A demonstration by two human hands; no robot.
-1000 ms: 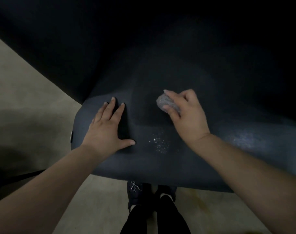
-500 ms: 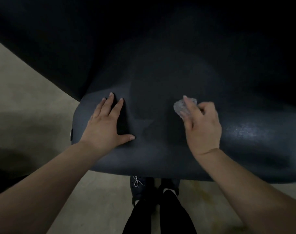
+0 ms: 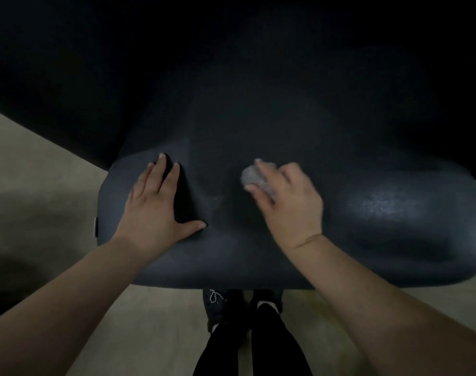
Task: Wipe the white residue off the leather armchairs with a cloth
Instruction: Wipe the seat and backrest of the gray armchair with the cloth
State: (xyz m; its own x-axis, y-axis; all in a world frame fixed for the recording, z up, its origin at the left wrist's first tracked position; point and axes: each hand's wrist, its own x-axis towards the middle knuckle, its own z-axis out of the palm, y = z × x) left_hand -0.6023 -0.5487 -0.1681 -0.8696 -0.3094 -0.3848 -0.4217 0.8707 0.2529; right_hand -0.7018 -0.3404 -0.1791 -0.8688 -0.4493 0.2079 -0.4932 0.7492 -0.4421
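Observation:
A dark leather armchair cushion [image 3: 258, 253] fills the middle of the head view. My left hand [image 3: 158, 204] lies flat on its left part, fingers straight and thumb spread. My right hand [image 3: 288, 202] grips a small bunched grey cloth [image 3: 251, 177] and holds it against the leather near the middle; the hand is blurred by motion. A faint whitish sheen [image 3: 378, 204] shows on the cushion's right part.
The chair's dark backrest [image 3: 231, 63] rises behind the cushion. Pale floor [image 3: 28, 172] lies to the left and below. My feet in dark shoes [image 3: 218, 302] stand just under the cushion's front edge.
My right hand with the cloth swept right and then back toward the middle. The white specks seen below the cloth a second ago are gone. My left hand stayed flat.

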